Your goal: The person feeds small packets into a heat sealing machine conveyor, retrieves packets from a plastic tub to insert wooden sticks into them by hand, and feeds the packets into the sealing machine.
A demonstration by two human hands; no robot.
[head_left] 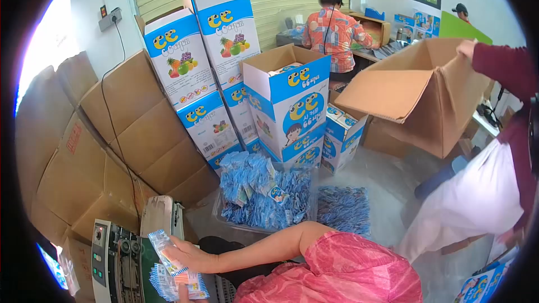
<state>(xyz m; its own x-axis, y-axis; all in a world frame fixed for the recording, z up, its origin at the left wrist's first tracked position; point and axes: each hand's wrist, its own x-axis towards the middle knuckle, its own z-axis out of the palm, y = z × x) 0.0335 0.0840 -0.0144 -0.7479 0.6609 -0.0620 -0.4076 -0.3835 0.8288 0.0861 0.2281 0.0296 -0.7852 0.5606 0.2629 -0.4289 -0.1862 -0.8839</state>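
My right hand [190, 257] reaches in from the pink sleeve with its fingers closed on a blue-and-white printed sachet [161, 242]. Just below, a fanned bunch of similar sachets [163, 281], with orange showing on some, lies against my left hand [185, 293]. Only a finger and a bit of that hand show at the bottom edge, so its grip is mostly hidden. Both hands are beside a machine [115, 261] with green buttons, rollers and a green belt. Beyond my forearm, a clear plastic bin [264, 225] is heaped with blue sachets.
More sachets fill a second container [343, 207]. Tall printed cartons [289, 101] are stacked ahead; flattened brown cardboard [151, 123] leans at left. A power cord [115, 129] hangs there. At right, a person in maroon [508, 73] holds an open brown box [415, 95]. Another person [337, 31] sits behind.
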